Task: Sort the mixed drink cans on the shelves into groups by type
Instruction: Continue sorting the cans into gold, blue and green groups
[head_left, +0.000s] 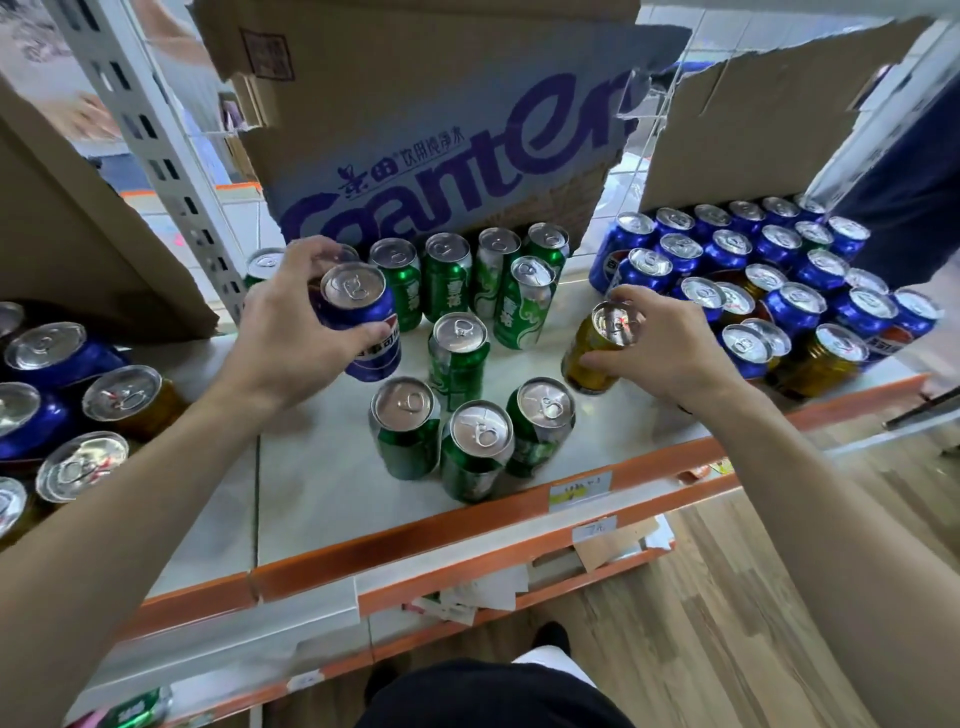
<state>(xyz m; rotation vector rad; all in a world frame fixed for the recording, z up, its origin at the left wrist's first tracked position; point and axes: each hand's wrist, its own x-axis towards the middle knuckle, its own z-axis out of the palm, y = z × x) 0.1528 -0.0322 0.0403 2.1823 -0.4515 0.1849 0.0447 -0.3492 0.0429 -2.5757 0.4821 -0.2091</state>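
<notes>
Head view: the left hand (291, 332) has its fingers clamped round a blue can (363, 322), lifted among the green cans (457, 358) on the white shelf (322, 467). The right hand (660, 343) pinches a gold can (597, 348) at its rim and side. Both are odd ones among the green, probably bound for the blue-and-gold cluster (779, 291) on the right.

Left hand (291, 327) fingers curled round blue can (363, 322); right hand (660, 343) fingers pinch gold can (597, 348); both arms extended.
</notes>
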